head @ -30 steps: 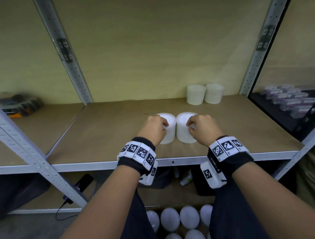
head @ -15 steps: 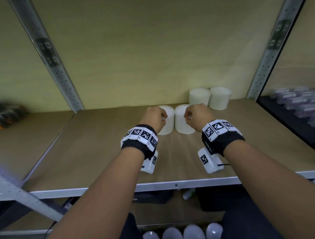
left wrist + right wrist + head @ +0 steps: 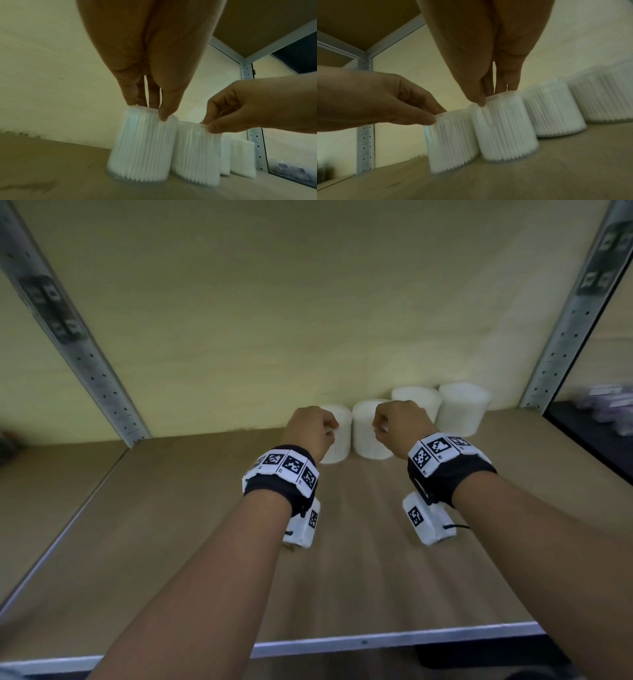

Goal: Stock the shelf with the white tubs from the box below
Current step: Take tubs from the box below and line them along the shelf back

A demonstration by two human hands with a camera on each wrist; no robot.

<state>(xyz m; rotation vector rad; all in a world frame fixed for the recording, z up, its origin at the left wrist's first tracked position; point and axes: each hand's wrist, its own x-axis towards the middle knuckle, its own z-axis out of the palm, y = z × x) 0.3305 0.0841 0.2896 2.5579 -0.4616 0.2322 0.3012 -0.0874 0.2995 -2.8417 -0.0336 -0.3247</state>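
Two white tubs stand side by side near the back of the wooden shelf (image 3: 171, 542). My left hand (image 3: 313, 429) pinches the top rim of the left tub (image 3: 337, 436), seen close in the left wrist view as the left tub (image 3: 139, 146). My right hand (image 3: 397, 424) pinches the top rim of the right tub (image 3: 366, 433), which shows in the right wrist view as the right tub (image 3: 505, 132). Both tubs rest on the board in the wrist views. Two more white tubs (image 3: 462, 409) stand at the back right against the wall.
Grey perforated metal uprights (image 3: 78, 344) frame the bay on the left and right (image 3: 575, 313). The yellow back wall (image 3: 308, 320) is just behind the tubs. A metal front rail (image 3: 376, 640) edges the shelf. Dark shelving with blurred packets (image 3: 603, 412) lies to the right.
Both hands have carried the two tubs from near the shelf's front edge towards the back wall, beside the two tubs at the back right. The box below has left the head view.
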